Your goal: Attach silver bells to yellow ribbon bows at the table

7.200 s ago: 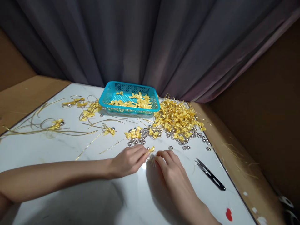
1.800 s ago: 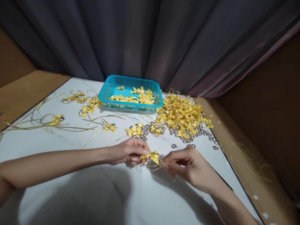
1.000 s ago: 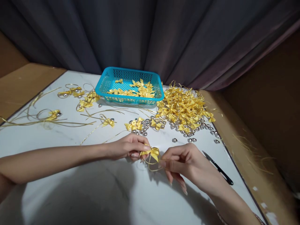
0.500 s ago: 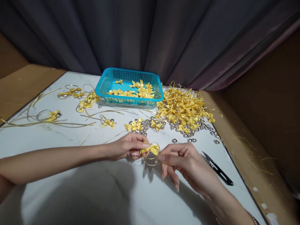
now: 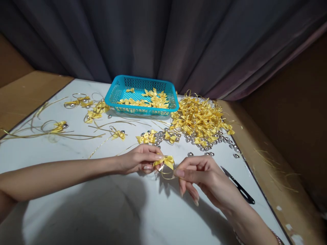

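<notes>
My left hand [image 5: 139,159] pinches a small yellow ribbon bow [image 5: 166,161] just above the white marble tabletop [image 5: 102,211]. A thin gold cord [image 5: 167,174] loops below the bow. My right hand [image 5: 201,175] holds that cord between thumb and forefinger, its other fingers hanging down. Both hands meet at the bow near the table's middle.
A turquoise basket [image 5: 141,96] with yellow bows stands at the back. Right of it lies a big heap of yellow bows [image 5: 200,117] with several silver heart beads [image 5: 209,148]. Black snips [image 5: 238,186] lie at the right edge. Loose gold cords and bows [image 5: 58,126] lie left.
My right hand has drawn the gold cord round below the bow and its free fingers have lowered. The left hand has kept its pinch on the bow.
</notes>
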Motion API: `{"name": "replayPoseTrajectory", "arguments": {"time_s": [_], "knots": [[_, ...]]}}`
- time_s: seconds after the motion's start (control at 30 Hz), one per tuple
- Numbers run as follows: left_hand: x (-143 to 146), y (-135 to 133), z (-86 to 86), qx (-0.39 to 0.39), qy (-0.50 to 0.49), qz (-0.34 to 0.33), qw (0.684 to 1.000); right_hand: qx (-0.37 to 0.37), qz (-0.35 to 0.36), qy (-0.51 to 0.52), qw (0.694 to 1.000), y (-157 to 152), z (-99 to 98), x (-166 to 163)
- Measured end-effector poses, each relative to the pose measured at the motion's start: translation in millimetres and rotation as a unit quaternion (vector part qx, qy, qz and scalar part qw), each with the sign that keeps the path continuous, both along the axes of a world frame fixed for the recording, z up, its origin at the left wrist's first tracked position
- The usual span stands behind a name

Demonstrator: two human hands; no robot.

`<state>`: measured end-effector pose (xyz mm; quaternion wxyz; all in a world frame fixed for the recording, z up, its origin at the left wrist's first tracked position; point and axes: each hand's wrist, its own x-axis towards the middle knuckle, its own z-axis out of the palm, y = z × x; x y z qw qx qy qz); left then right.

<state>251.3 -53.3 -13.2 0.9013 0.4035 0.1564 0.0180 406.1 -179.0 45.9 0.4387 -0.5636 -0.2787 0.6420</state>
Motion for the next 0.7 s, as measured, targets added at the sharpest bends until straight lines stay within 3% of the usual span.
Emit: {"name": "replayPoseTrajectory", "arguments": {"time_s": [0.17,0.3,0.47,0.6,0.7], "knots": [[-0.5,0.5,-2.0,0.033,-0.005,-0.008,0.999,-0.013,0.044,-0.051,0.998,-1.6,7.2,5.9],[-3.4,3.1,-1.0,0.115,-0.016,-0.030,0.993,-0.025,0.113,-0.158,0.981,-4.3,17.3,14.1],[-7.6,5.1,2.3,0.196,-0.031,-0.070,0.978,0.083,0.180,-0.296,0.934,-2.2,18.2,29.9],[-7.8,4.2,3.5,0.226,-0.030,-0.080,0.970,0.099,0.271,-0.286,0.914,0.3,17.0,43.5],[-7.1,3.0,2.4,0.252,-0.032,-0.093,0.963,0.086,0.250,-0.219,0.939,1.8,13.6,48.4]]}}
